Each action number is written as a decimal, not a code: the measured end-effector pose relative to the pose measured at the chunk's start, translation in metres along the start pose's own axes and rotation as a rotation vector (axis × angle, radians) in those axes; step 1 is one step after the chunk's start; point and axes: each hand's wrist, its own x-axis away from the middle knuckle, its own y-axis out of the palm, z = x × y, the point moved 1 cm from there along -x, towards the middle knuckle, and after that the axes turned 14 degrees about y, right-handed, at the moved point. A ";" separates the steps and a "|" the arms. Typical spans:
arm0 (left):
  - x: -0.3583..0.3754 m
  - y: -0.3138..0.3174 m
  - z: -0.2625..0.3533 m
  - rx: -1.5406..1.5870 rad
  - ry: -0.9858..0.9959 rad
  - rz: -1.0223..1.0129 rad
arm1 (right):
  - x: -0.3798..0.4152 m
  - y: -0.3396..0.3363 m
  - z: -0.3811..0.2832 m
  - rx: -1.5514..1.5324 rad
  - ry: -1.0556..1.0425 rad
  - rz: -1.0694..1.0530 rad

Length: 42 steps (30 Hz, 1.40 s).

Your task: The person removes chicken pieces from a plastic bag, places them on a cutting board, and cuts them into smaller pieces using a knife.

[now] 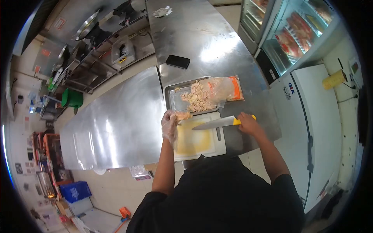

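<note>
My left hand (pixel 169 123), in a clear plastic glove, grips a pale piece of raw chicken (pixel 183 115) at the far left edge of a white cutting board (pixel 196 144). My right hand (pixel 248 123) is closed around the yellow handle of a large knife (pixel 217 123), whose blade lies flat across the board's far end. Just beyond the board, a metal tray (pixel 173 97) holds a pile of chicken pieces (pixel 198 97), partly covered by a clear plastic bag (pixel 223 90) with orange print.
A black phone (pixel 178 61) lies on the steel counter (pixel 116 124) beyond the tray. A crumpled white cloth (pixel 162 12) sits at the counter's far end. Glass-door fridges (pixel 295 31) and a white chest freezer (pixel 318 116) stand to the right. Shelving with kitchen gear is at the far left.
</note>
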 end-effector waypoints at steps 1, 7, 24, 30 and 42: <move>0.008 -0.013 0.007 -0.040 -0.008 -0.004 | 0.013 -0.012 -0.007 0.017 0.024 0.005; 0.040 -0.074 0.011 -0.059 -0.102 -0.092 | 0.097 -0.038 -0.048 -0.230 0.289 -0.027; 0.079 -0.060 -0.069 -0.622 -0.151 0.022 | 0.079 0.036 -0.146 -0.615 0.134 -0.174; 0.098 -0.083 -0.081 -0.298 -0.184 0.212 | 0.076 0.049 -0.121 -0.460 0.156 -0.286; 0.092 -0.076 0.032 -0.953 -0.137 -0.431 | 0.071 0.052 -0.121 -0.386 0.044 -0.387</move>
